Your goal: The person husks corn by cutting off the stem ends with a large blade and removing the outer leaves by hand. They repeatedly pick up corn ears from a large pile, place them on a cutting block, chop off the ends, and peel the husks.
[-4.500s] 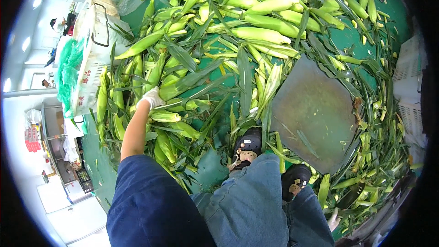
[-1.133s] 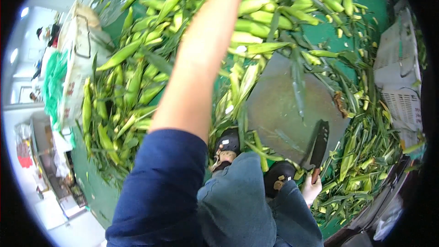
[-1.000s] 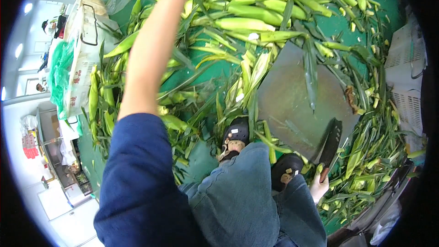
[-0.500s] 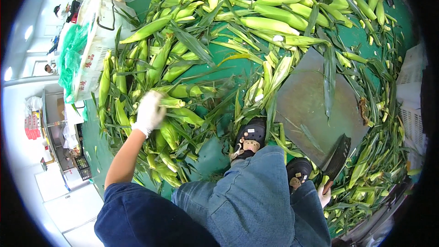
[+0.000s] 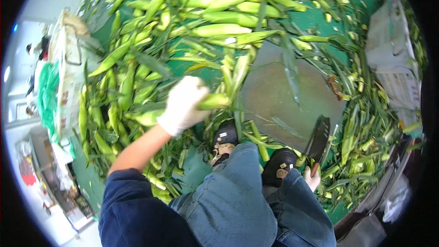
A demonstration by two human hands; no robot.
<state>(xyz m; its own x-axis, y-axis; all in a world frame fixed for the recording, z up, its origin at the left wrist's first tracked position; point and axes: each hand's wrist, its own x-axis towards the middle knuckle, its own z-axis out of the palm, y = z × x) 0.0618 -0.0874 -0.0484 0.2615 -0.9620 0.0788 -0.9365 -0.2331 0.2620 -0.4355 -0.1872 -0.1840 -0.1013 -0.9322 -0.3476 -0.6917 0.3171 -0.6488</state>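
Observation:
My left hand point(image 5: 184, 104), in a white glove, is wrapped round an unhusked ear of corn point(image 5: 214, 102). One green end points right, toward the grey-brown board point(image 5: 279, 98). My right hand point(image 5: 313, 180), gloved too and partly hidden beside my leg, grips the brown handle of a knife point(image 5: 318, 138). Its broad dark blade points up and away from me at the board's near right edge. A long green leaf point(image 5: 289, 66) lies across the board. Left of my left hand spreads a heap of unhusked corn point(image 5: 125, 87) with leaves.
More corn ears point(image 5: 228, 18) cover the green floor point(image 5: 194, 162) beyond. Cut husks and leaves point(image 5: 361, 155) pile up at the right. White crates stand at the left point(image 5: 68, 68) and right point(image 5: 388, 41). My dark shoes point(image 5: 225, 133) are close to the board.
My left hand has lifted an ear of corn from the heap and moved right with it. My right hand still holds the knife. The whole view has shifted with my head.

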